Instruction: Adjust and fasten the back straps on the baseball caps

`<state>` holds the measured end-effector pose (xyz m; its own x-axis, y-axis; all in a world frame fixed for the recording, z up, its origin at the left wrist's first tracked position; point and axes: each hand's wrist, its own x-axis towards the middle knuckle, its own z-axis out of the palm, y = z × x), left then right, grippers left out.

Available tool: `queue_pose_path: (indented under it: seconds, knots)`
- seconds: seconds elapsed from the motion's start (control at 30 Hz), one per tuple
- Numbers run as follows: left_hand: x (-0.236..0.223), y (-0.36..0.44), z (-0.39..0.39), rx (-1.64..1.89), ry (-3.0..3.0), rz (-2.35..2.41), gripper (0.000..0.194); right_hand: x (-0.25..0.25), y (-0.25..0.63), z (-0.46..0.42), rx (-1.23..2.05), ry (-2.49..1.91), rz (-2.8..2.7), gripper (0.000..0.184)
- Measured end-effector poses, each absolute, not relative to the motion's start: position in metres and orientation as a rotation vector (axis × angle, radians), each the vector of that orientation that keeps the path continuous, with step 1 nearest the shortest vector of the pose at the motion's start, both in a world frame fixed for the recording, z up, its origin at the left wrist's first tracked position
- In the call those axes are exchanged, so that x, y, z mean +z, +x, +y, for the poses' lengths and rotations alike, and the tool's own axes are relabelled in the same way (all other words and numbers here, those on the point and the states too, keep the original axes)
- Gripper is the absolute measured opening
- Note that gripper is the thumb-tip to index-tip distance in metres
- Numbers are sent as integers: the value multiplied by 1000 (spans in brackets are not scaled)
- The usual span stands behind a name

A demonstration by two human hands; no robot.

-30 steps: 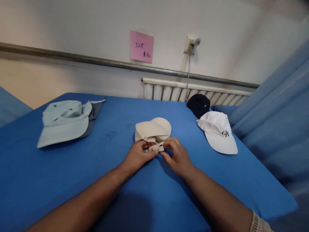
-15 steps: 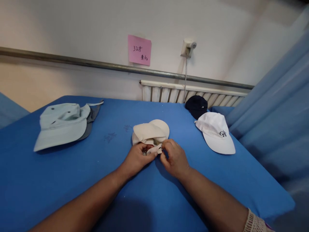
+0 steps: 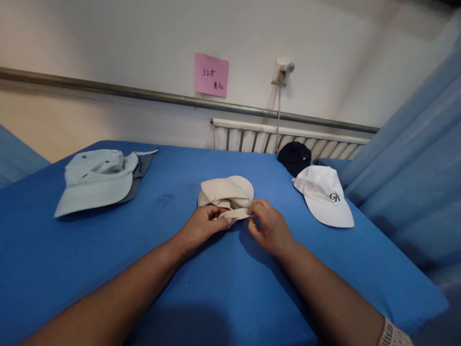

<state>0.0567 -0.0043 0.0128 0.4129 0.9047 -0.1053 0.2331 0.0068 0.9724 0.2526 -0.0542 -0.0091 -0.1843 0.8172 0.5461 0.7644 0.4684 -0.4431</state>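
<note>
A beige cap (image 3: 226, 191) lies crumpled in the middle of the blue table (image 3: 108, 259). Its back strap (image 3: 236, 215) runs between my two hands at the cap's near edge. My left hand (image 3: 201, 226) is closed, pinching the strap's left end by the buckle. My right hand (image 3: 270, 229) is closed too, pinching the strap's right end. The strap looks pulled out fairly straight between them.
A pale blue bucket hat (image 3: 95, 180) lies at the far left over a grey one (image 3: 141, 168). A white cap (image 3: 326, 194) with a dark logo and a navy cap (image 3: 295, 156) sit at the far right. Blue curtain (image 3: 414, 158) hangs on the right; a radiator (image 3: 252, 137) stands behind.
My right hand has drawn the strap's end to the right, so the strap is longer and straighter between my hands. The left hand stays at the buckle.
</note>
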Motion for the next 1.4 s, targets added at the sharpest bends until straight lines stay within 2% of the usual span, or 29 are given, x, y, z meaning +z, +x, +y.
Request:
queue_pose_path:
  seconds: [0.23, 0.37, 0.5, 0.6, 0.8, 0.9, 1.13, 1.2, 1.4]
  knots:
    - [12, 55, -3, 715, 1379, 1033, 34, -12, 252, -55, 154, -1246, -1999, 23]
    - [11, 55, -4, 710, 1393, 1043, 30, -11, 250, -60, 211, -1201, -2069, 26]
    - [17, 51, -5, 675, 1551, 1048, 30, -8, 249, -62, 261, -1144, -2030, 27]
    - [23, 48, -9, 640, 1797, 1012, 21, -5, 250, -62, 269, -1123, -2019, 27]
    - [22, 48, -18, 652, 2310, 954, 5, -4, 251, -62, 235, -1202, -2182, 9]
    - [18, 47, -20, 726, 2456, 890, 11, -9, 248, -59, 104, -1308, -2170, 2]
    - [22, 41, -22, 869, 2510, 840, 16, -24, 239, -52, -330, -1481, -1978, 12]
    - [24, 38, -22, 818, 2454, 927, 16, -25, 241, -52, -364, -1442, -1945, 13]
    - [23, 31, -24, 682, 2280, 976, 35, -23, 244, -55, -318, -1323, -1969, 14]
